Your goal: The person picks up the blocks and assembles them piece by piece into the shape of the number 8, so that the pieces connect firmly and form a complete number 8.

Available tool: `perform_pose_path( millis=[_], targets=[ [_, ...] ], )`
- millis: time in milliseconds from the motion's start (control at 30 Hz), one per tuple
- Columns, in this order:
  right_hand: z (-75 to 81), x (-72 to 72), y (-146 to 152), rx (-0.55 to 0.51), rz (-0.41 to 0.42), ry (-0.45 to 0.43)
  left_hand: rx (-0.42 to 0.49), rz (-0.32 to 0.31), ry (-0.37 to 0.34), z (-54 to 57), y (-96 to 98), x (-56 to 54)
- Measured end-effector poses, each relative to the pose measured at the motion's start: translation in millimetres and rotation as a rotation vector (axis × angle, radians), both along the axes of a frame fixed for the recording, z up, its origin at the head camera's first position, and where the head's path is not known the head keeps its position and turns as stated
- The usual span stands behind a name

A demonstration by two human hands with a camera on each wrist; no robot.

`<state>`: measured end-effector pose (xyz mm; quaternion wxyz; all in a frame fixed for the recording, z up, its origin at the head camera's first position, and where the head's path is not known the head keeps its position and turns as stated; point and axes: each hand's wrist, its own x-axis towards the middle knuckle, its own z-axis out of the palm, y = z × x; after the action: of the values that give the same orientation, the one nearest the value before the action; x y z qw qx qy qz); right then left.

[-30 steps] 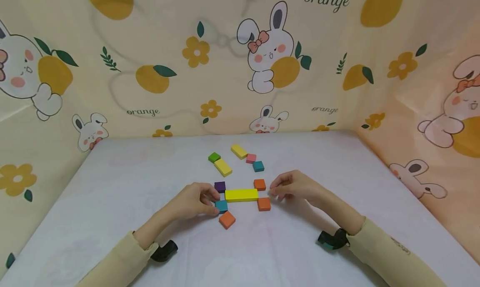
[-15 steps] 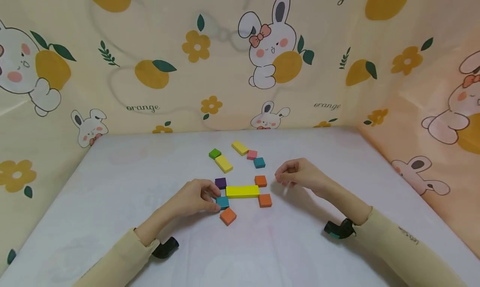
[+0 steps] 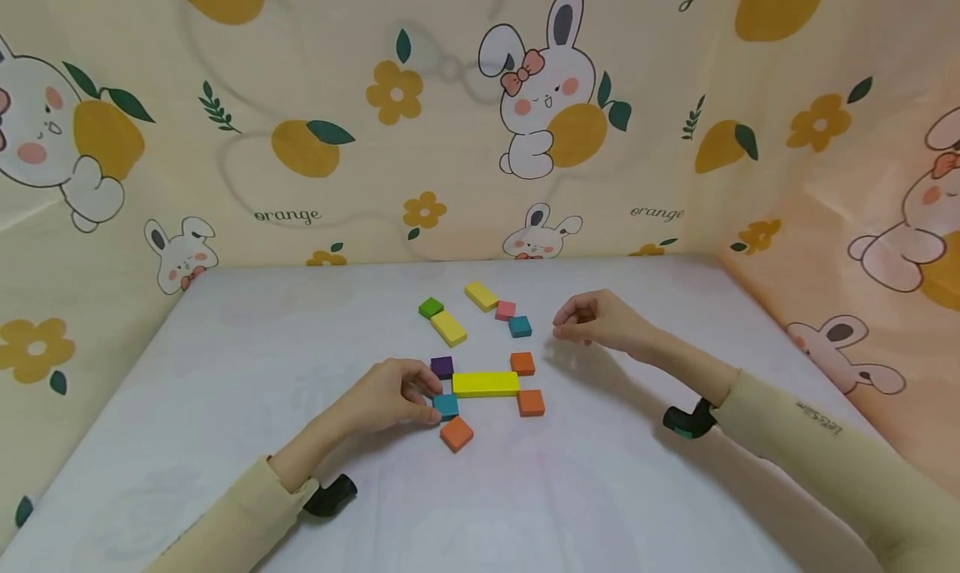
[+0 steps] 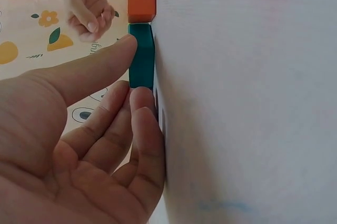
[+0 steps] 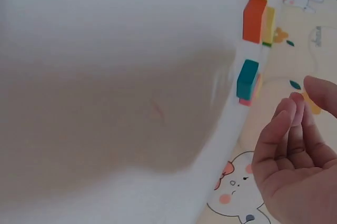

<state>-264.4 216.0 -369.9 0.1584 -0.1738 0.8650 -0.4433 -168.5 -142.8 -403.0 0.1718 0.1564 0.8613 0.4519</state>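
Left hand [image 3: 386, 396]: thumb and bent fingers close round the left end of the near teal block [image 3: 446, 406], thumb on its near side; the grip looks light, pressure can't be told. That block lies flat at the near left corner of the yellow bar [image 3: 485, 384], its near corner against or just beside the tilted orange block [image 3: 457, 434]. Best to steady it with thumb and finger only, and keep knuckles off the purple block [image 3: 442, 367] just beyond; a careless lift there would probably skew both. Farther off, the green block [image 3: 431, 308] meets one yellow block [image 3: 448, 328], and another yellow block [image 3: 481, 296] meets the pink block [image 3: 506, 311], far teal block [image 3: 520, 326] next to it; light pieces, so likely easy to knock. Two orange blocks sit at the bar's right end, far orange [image 3: 522, 363] and near orange [image 3: 531, 403]. Right hand [image 3: 602, 320] hangs right of the far teal block, apart from it, fingers loosely bent, thumb apart, nothing held; any approach should come down from above, not sweep sideways.
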Motion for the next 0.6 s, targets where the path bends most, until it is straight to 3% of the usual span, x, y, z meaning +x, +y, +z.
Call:
perform_pose_path(
  millis=[200, 333, 600],
  targets=[
    [-0.6, -15.5, -7, -0.044, 0.058, 0.055, 0.003, -0.009, 0.012, -1.8, -1.8, -0.4],
    [-3.2, -22.9, -12, -0.085, 0.077, 0.046, 0.01, -0.023, 0.017, -1.9, -2.6, -0.3],
    [-15.1, -33.1, -17, -0.101, 0.028, 0.007, 0.02, -0.022, 0.02, -2.2, -3.0, 0.7]
  ],
)
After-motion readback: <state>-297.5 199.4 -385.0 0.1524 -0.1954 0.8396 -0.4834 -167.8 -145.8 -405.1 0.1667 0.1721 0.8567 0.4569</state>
